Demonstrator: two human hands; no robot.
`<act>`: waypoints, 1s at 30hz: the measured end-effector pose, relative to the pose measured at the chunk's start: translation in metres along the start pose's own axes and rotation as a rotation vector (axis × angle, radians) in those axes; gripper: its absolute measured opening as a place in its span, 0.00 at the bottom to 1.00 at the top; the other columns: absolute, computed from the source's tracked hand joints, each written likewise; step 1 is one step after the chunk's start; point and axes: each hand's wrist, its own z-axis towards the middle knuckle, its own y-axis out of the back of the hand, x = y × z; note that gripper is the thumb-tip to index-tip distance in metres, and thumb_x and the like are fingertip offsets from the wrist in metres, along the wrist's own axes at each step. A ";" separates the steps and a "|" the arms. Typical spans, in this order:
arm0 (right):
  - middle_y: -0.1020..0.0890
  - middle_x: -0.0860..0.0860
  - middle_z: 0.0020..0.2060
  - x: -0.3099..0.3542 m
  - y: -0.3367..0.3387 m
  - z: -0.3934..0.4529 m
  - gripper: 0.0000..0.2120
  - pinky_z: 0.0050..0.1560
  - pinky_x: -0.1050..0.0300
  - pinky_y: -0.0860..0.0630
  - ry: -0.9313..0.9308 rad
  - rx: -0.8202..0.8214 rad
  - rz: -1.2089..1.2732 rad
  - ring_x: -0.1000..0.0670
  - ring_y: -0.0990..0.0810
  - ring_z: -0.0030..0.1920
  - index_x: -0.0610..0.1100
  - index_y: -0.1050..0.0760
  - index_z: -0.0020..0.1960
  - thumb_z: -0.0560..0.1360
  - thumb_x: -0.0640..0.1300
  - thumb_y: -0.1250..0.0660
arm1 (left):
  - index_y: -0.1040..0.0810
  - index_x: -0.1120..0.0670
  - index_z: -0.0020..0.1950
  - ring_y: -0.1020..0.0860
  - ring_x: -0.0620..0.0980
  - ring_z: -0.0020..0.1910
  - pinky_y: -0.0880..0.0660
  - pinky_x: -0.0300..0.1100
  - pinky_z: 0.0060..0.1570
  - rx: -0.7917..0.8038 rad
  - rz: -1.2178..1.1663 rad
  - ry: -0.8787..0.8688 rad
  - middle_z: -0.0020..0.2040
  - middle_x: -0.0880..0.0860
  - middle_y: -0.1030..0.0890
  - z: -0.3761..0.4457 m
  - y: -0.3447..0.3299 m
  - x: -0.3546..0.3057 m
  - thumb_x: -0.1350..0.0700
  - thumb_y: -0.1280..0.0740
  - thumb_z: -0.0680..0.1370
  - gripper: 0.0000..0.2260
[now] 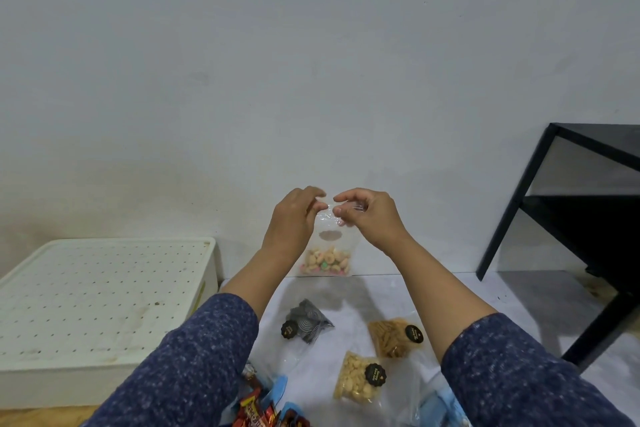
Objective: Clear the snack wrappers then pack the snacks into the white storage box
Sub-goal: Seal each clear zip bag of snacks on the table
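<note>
Both my left hand (298,215) and right hand (369,213) pinch the clear snack bag (329,253) top; white storage box (104,305) at left, black shelf (588,218) at right.

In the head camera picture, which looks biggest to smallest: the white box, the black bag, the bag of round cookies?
1. White storage box, by far the biggest.
2. and 3. Bag of round cookies and black bag look about alike, so I can't rank them.

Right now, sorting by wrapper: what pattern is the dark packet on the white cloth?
Grey-on-black swirls, head view.
</note>
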 end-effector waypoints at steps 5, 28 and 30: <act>0.19 0.47 0.34 0.005 -0.005 -0.001 0.07 0.37 0.70 0.22 -0.012 -0.006 0.006 0.58 0.20 0.28 0.40 0.19 0.50 0.71 0.36 0.29 | 0.25 0.54 0.50 0.17 0.51 0.44 0.25 0.43 0.43 0.056 0.017 -0.074 0.43 0.57 0.21 -0.003 0.009 0.006 0.68 0.37 0.76 0.10; 0.18 0.45 0.35 0.017 -0.037 -0.009 0.06 0.43 0.58 0.19 0.030 -0.007 0.007 0.50 0.18 0.33 0.41 0.20 0.46 0.71 0.36 0.28 | 0.25 0.61 0.46 0.31 0.52 0.33 0.36 0.37 0.33 -0.013 0.071 -0.086 0.39 0.51 0.31 -0.004 0.026 0.029 0.65 0.38 0.77 0.03; 0.18 0.46 0.34 0.018 -0.040 -0.010 0.05 0.43 0.59 0.19 0.026 -0.013 -0.004 0.53 0.18 0.32 0.41 0.20 0.46 0.71 0.36 0.28 | 0.25 0.61 0.46 0.31 0.52 0.35 0.36 0.39 0.36 0.004 0.069 -0.080 0.40 0.52 0.31 -0.004 0.027 0.031 0.64 0.38 0.78 0.03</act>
